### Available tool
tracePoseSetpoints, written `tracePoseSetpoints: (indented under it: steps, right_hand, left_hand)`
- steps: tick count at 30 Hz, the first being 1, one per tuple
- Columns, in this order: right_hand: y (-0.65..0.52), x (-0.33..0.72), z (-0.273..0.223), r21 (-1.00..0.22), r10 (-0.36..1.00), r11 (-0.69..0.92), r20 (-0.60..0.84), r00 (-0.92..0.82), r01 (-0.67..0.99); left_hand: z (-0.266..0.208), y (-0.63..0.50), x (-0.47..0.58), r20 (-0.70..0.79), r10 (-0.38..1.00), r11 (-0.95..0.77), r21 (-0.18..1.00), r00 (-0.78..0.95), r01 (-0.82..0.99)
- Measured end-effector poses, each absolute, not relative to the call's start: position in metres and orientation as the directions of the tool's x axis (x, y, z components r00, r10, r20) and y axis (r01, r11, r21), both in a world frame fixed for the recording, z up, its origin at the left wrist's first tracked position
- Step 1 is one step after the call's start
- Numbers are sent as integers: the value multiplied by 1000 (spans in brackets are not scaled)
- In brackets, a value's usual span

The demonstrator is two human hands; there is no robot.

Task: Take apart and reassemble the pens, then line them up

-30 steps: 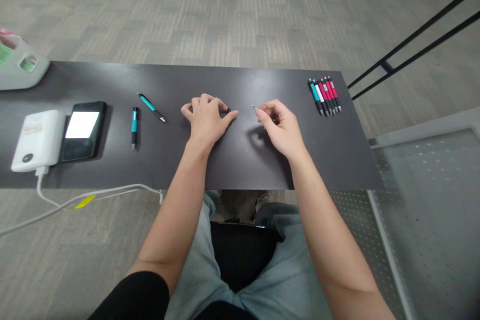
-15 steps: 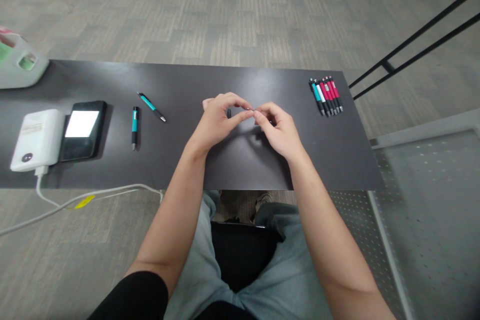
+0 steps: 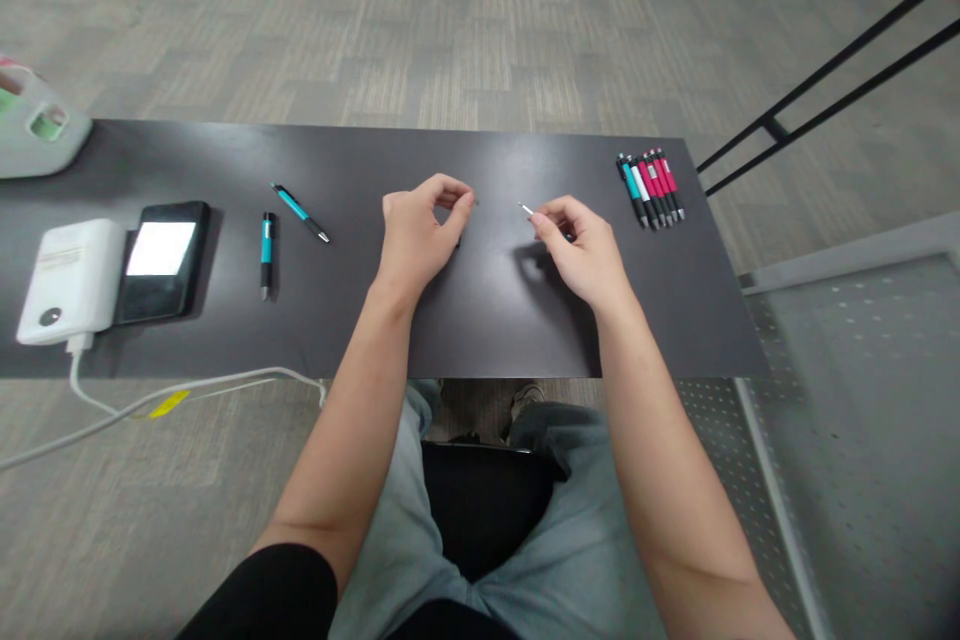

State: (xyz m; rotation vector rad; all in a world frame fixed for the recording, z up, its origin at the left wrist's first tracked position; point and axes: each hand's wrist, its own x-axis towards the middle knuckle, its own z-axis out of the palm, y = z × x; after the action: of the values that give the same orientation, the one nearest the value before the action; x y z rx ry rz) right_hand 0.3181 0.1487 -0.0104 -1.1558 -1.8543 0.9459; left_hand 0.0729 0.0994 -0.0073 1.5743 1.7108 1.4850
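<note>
My left hand (image 3: 421, 232) is closed, thumb and index finger pinching a tiny piece (image 3: 476, 201) too small to make out. Below its thumb, a bit of a dark object (image 3: 459, 243) shows, mostly hidden. My right hand (image 3: 579, 245), apart from the left, is closed on a thin silvery-white rod (image 3: 526, 209) that looks like a pen refill, tip pointing left. Something dark (image 3: 570, 237) shows between its curled fingers. Both hands are above the dark table (image 3: 495, 320). To the left lie a teal-and-black pen (image 3: 267, 255) and a second, slanted teal pen (image 3: 300, 212).
A row of several teal, white and red pens (image 3: 651, 188) lies at the table's right end. At left are a white power bank (image 3: 73, 280), a black device with a lit screen (image 3: 163, 262), a white cable (image 3: 225, 380) and a pale plastic container (image 3: 45, 135).
My hands have separated: the fingertips met before, and now the left is farther left and the right farther right. The thin rod's tip has come into sight in my right hand.
</note>
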Motion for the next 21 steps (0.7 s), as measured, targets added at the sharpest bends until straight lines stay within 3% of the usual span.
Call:
tracePoseSetpoints:
  steps: [5,13,21]
  right_hand:
    - [152,321,-14,-876,934,308,203,-295,372]
    - [152,318,-20,-874,931,306,193,-308,378]
    - [153,317,-24,-875,930,303,184,-318,379]
  left_hand:
    - [-12,98,77,332,920,-136,766,-206,629]
    - [-19,93,82,314,949,-190,645,-30,740]
    - [-17,90,79,285,959,-193,672,-9,715]
